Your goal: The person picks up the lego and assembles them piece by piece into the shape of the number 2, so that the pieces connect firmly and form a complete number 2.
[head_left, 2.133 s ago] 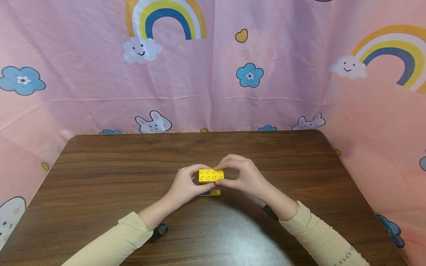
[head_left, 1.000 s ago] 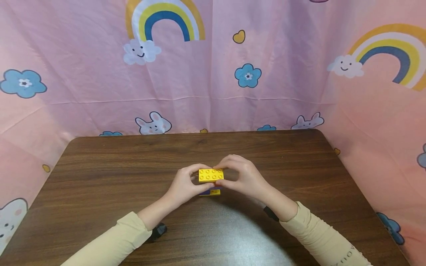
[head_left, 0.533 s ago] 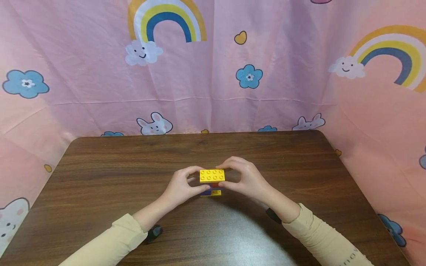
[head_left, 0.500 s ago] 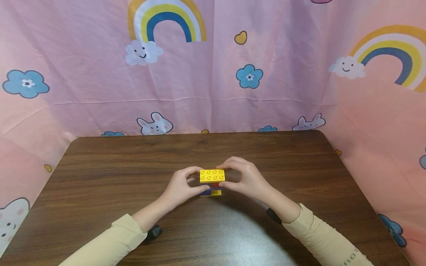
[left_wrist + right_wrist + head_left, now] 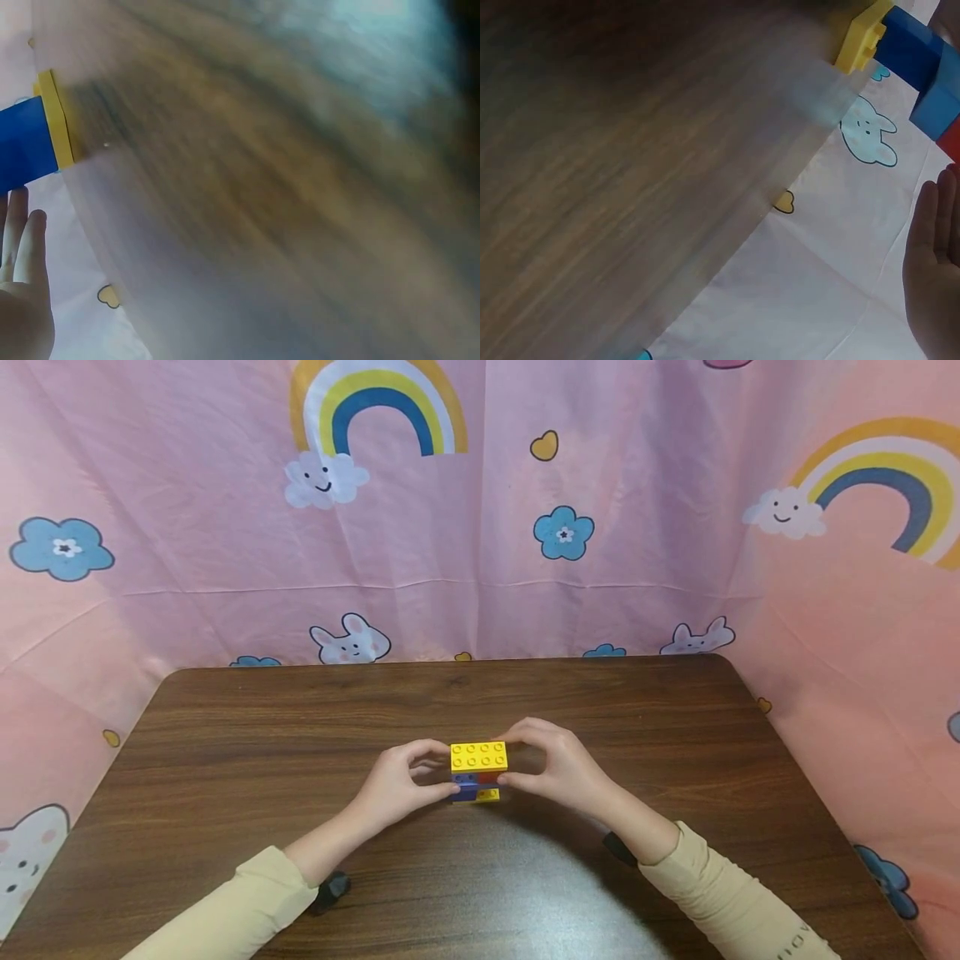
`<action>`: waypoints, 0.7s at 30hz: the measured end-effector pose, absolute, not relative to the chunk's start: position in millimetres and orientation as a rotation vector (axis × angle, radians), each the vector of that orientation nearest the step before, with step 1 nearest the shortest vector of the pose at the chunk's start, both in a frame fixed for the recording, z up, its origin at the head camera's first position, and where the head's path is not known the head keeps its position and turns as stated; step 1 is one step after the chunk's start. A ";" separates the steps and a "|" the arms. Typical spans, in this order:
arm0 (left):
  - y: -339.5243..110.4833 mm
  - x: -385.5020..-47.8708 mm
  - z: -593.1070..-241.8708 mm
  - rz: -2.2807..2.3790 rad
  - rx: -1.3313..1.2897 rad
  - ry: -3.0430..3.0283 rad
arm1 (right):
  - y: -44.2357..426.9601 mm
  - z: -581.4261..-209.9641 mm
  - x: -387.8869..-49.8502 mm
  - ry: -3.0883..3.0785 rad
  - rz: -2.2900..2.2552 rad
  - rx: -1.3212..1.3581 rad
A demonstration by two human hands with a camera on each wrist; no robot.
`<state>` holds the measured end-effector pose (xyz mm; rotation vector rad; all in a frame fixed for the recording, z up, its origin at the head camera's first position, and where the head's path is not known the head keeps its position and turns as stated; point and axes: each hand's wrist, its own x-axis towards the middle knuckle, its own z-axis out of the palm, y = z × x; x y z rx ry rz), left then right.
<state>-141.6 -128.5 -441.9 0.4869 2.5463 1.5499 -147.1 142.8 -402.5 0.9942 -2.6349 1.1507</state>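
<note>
A stack of toy building bricks stands mid-table in the head view. On top lies a yellow studded brick (image 5: 478, 757), with a red brick (image 5: 491, 777) under its right part. Lower down are blue bricks (image 5: 465, 793) and a yellow bottom brick (image 5: 488, 795). My left hand (image 5: 392, 785) curves loosely at the stack's left side, its thumb tip by the blue bricks. Opposite it, my right hand (image 5: 562, 767) has thumb and forefinger spread at the right end, by the red brick (image 5: 951, 141). Whether the fingertips still touch the bricks is hard to tell.
The bricks and hands are above a brown wooden table (image 5: 300, 710). Pink patterned cloth (image 5: 480, 543) hangs behind and at both sides. Dark wrist devices show below the left sleeve (image 5: 330, 893) and beside the right wrist (image 5: 618, 850).
Both hands have drawn outward from the top yellow brick, the left one further. More of the red and blue bricks shows beneath it. The stack stays in place.
</note>
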 end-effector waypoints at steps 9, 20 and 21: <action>-135.0 -142.2 -443.7 1.531 0.498 2.525 | 146.7 -412.4 -146.5 -2.724 1.117 0.974; -136.0 -142.4 -443.1 1.486 0.502 2.521 | 148.6 -420.2 -149.1 -2.798 1.039 0.997; -135.9 -142.6 -443.3 1.481 0.499 2.522 | 148.5 -420.9 -149.4 -2.805 1.033 0.997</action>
